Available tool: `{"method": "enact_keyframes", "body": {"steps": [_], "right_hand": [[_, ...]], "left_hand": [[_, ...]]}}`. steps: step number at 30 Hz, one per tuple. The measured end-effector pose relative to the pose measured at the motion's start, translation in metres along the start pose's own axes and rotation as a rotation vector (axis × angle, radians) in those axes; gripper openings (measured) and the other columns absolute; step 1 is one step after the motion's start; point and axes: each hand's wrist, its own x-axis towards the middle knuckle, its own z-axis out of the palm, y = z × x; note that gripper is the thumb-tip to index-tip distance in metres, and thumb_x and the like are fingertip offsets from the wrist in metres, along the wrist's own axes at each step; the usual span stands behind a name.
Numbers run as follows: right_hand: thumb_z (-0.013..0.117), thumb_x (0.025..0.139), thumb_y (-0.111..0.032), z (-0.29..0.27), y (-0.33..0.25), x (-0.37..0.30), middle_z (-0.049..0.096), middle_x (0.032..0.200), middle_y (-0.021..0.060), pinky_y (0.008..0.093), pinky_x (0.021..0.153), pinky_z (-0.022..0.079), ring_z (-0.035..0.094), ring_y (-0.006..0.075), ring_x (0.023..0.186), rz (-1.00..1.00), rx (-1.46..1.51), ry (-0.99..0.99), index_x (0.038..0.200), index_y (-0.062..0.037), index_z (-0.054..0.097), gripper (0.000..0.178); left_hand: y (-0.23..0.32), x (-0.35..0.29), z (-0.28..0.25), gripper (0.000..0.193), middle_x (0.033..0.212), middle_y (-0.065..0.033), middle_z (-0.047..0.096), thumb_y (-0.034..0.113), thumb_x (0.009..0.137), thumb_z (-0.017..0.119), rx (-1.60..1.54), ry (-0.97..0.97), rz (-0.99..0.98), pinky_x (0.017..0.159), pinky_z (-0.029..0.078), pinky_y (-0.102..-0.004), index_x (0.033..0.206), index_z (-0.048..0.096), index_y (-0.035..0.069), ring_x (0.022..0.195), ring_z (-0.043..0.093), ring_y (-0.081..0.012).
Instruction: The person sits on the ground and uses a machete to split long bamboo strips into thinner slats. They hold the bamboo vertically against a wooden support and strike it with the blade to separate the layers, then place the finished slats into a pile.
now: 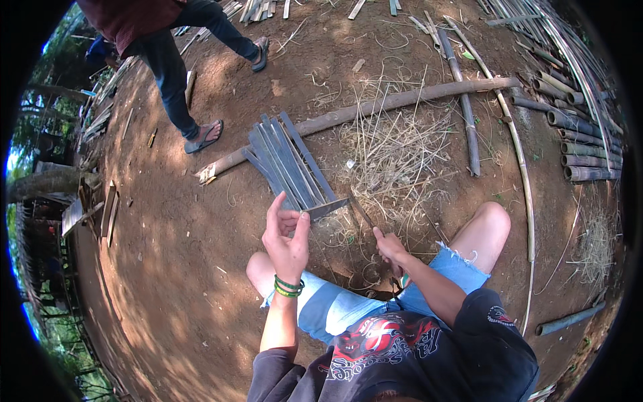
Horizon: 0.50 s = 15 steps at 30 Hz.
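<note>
My left hand [288, 234] pinches the near end of a short, dark bamboo slat [328, 208] between thumb and fingers, its index finger pointing away. Held in my right hand [390, 248] is a long, thin knife [364, 214]; its handle is mostly hidden by my fingers. The knife's tip lies close to the slat's far end, and I cannot tell whether they touch. Just beyond my left hand, several dark bamboo slats [284, 163] lie side by side, their far ends near a wooden pole [408, 99]. Pale bamboo shavings [398, 157] are heaped beyond my right hand.
My bent knees [487, 224] flank the work. A person in dark trousers [167, 80] and sandals stands at far left. Thin poles [516, 144] lie on the brown ground [181, 268] to the right, with stacked bamboo tubes [589, 157] farther out. A single tube [569, 320] lies lower right.
</note>
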Motion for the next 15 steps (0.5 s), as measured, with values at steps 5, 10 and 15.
{"method": "enact_keyframes", "body": {"steps": [5, 10, 15], "right_hand": [[0.043, 0.103, -0.056, -0.008, -0.052, -0.068, 0.044, 0.055, 0.0001, 0.0296, 0.042, 0.035, 0.043, 0.0110, 0.045, -0.252, 0.209, -0.024, 0.077, -0.0041, 0.053, 0.059], [0.042, 0.106, -0.049, -0.032, -0.094, -0.143, 0.046, 0.055, -0.0009, 0.0273, 0.043, 0.035, 0.043, 0.0084, 0.046, -0.479, 0.283, -0.014, 0.077, -0.0034, 0.055, 0.056], [0.048, 0.104, -0.043, -0.046, -0.104, -0.186, 0.053, 0.056, 0.0076, 0.0356, 0.052, 0.042, 0.054, 0.0159, 0.053, -0.663, 0.161, 0.042, 0.077, 0.0024, 0.061, 0.055]], "left_hand": [[-0.017, 0.031, -0.017, 0.020, 0.088, -0.0009, 0.063, 0.007, 0.095, 0.065, 0.023, -0.306, -0.063, 0.073, 0.053, -0.0219, 0.112, 0.069, -0.002, 0.077, 0.060, -0.0051], [0.000, 0.036, 0.008, 0.013, 0.091, -0.0019, 0.067, 0.010, 0.095, 0.068, -0.214, -0.274, -0.221, 0.075, 0.054, -0.0236, 0.104, 0.068, 0.000, 0.084, 0.064, -0.0077], [-0.007, 0.016, 0.023, 0.016, 0.098, -0.0050, 0.067, 0.009, 0.095, 0.069, -0.315, -0.243, -0.295, 0.085, 0.057, -0.0292, 0.107, 0.066, -0.001, 0.088, 0.065, -0.0106]]}}
